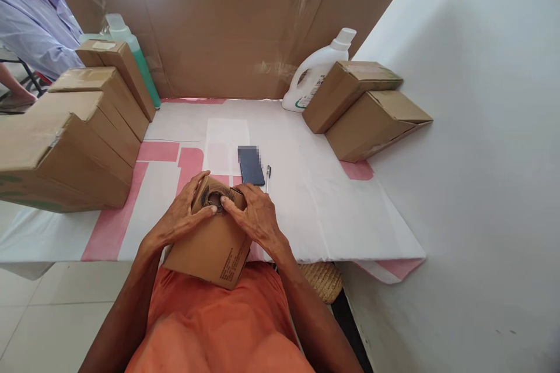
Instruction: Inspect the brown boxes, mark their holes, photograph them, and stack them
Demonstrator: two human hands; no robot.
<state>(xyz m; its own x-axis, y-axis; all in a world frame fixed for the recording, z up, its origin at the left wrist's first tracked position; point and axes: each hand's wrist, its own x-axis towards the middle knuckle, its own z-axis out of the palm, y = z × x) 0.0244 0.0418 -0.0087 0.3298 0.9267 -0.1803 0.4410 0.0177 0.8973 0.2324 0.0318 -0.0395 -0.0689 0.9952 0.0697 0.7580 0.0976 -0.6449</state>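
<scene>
While the box [210, 245] lies lengthwise from your chest toward the phone [251, 166], both hands grip its far end: left hand [184, 213], right hand [256, 215].

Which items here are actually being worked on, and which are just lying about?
In hand: cardboard box, gripped at its top end by left hand and right hand.

Lying about: phone, pen, white jug, green bottle, stacked boxes left, two boxes right.

Nothing can be read with certainty. The cardboard box [214, 245] carries several lines of small dark print on its near side, too small to make out. The white jug [312, 78] bears a green-marked label, illegible.
</scene>
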